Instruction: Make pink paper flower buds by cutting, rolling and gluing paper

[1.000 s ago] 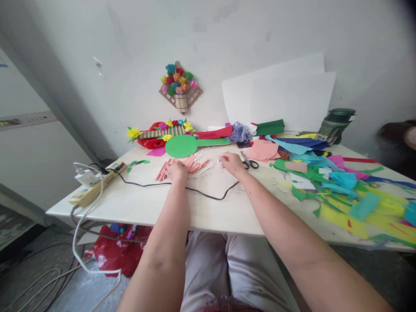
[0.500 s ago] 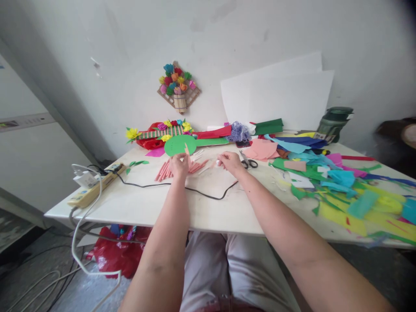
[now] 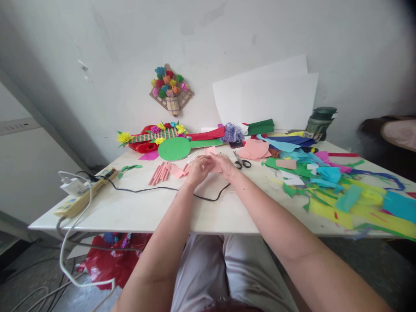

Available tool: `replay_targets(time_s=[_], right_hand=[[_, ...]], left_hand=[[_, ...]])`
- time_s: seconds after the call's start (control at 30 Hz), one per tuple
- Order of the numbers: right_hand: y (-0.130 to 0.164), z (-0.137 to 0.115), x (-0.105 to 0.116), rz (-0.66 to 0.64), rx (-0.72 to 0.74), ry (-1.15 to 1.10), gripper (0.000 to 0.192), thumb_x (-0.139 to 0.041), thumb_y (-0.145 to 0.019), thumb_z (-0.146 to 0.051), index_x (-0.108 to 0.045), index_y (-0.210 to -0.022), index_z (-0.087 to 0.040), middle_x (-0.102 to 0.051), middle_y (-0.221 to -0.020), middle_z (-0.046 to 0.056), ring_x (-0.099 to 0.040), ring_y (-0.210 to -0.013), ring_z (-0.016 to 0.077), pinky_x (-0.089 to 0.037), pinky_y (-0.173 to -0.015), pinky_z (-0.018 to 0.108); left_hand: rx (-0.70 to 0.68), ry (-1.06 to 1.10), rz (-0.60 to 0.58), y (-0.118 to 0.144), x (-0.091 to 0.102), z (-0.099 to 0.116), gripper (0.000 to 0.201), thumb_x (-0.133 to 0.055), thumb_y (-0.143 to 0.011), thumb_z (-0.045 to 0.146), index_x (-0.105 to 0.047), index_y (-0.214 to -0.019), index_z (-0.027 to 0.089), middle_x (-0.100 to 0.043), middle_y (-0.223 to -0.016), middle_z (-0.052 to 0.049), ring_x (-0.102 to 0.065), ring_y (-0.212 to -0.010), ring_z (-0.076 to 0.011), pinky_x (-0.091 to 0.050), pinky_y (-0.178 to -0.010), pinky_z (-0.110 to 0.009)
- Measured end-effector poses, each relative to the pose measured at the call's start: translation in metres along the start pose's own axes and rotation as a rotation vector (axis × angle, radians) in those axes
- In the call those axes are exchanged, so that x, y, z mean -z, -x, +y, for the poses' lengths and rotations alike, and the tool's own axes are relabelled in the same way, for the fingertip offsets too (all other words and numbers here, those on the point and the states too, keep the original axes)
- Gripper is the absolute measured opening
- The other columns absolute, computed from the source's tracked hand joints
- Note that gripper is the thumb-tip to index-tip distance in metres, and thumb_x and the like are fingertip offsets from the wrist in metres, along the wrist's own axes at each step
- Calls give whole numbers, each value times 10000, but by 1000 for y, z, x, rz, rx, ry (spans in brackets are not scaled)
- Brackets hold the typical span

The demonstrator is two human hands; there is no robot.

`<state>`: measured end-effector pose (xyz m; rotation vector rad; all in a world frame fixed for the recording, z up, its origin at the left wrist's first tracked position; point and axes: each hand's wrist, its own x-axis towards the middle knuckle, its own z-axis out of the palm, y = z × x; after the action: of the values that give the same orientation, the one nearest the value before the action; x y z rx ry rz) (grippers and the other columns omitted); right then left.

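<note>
My left hand [image 3: 198,170] and my right hand [image 3: 225,164] meet over the middle of the white table [image 3: 156,208]. Both have their fingers closed on a piece of pink paper [image 3: 211,150], which shows above and between them. Much of that paper is hidden by the fingers. Left of my hands lies a pile of rolled pink paper sticks [image 3: 159,174], with a loose pink paper strip [image 3: 176,170] beside it. Just right of my right hand rest black-handled scissors [image 3: 243,164].
A black cable [image 3: 146,189] runs from a power strip [image 3: 76,203] past my wrists. Behind lie a green paper disc [image 3: 174,149] and purple yarn [image 3: 232,132]. Coloured paper scraps [image 3: 328,186] cover the right side, near a green bottle [image 3: 320,121].
My hands, apart before, have come together, the left moving right. The pink strip now lies by the sticks, and pink paper is between my hands. The view has shifted slightly.
</note>
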<state>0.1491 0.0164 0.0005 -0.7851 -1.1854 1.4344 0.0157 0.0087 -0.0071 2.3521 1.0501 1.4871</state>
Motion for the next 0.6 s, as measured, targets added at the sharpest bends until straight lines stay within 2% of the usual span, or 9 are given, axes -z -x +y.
replay_targets(time_s=[0.1, 0.17, 0.27, 0.33, 0.4, 0.47, 0.53, 0.6], right_hand=[[-3, 3, 4, 115, -13, -52, 189, -677, -692, -323, -633, -730, -144, -675, -671, 43, -638, -639, 165, -504, -631, 288], [-5, 4, 5, 163, 15, -46, 164, -693, -659, -287, -637, -732, -151, -681, -682, 27, -642, -654, 158, -500, -663, 285], [-6, 5, 6, 190, 34, -43, 207, -723, -605, -306, -652, -730, -156, -692, -699, 18, -644, -672, 158, -500, -690, 284], [-5, 4, 5, 168, 25, -59, 253, -742, -572, -338, -661, -730, -158, -697, -705, 20, -645, -680, 165, -503, -690, 288], [-4, 4, 5, 130, 19, -60, 280, -754, -549, -358, -672, -733, -163, -702, -717, 21, -645, -699, 170, -503, -693, 289], [-3, 4, 5, 112, 18, -19, 281, -757, -541, -364, -681, -728, -169, -701, -712, 18, -641, -702, 168, -497, -689, 284], [-3, 5, 6, 96, 31, 47, 278, -752, -548, -372, -689, -726, -169, -694, -688, 14, -634, -688, 162, -486, -677, 276], [-3, 7, 5, 66, 44, 102, 290, -747, -554, -392, -691, -724, -164, -680, -652, 8, -623, -660, 154, -475, -657, 268]], left_hand=[[-34, 26, 3, 1, -3, 4, 115, -633, -730, 293, -665, -739, 183, -675, -1004, -112, -605, -948, -219, -446, -880, -392], [11, 104, 90, 1, -1, 3, 176, -623, -742, 350, -664, -768, 181, -663, -1052, -112, -596, -994, -225, -436, -905, -399], [219, 251, 343, -1, 4, -4, 288, -585, -753, 447, -649, -794, 169, -655, -1071, -112, -580, -1036, -228, -435, -916, -394], [416, 362, 467, -2, 8, -10, 355, -596, -719, 503, -644, -816, 164, -672, -974, -100, -607, -953, -211, -471, -852, -361], [602, 497, 452, -3, 10, -14, 423, -635, -668, 531, -632, -843, 146, -670, -875, -93, -628, -802, -185, -500, -764, -345], [711, 597, 373, -2, 11, -15, 479, -699, -603, 512, -618, -894, 140, -658, -825, -75, -614, -685, -149, -506, -689, -319], [724, 646, 292, -1, 9, -15, 514, -760, -535, 464, -606, -908, 145, -646, -789, -49, -596, -635, -123, -495, -644, -288], [685, 661, 245, 0, 7, -15, 489, -792, -480, 430, -602, -827, 142, -625, -721, -23, -579, -609, -110, -481, -619, -265]])
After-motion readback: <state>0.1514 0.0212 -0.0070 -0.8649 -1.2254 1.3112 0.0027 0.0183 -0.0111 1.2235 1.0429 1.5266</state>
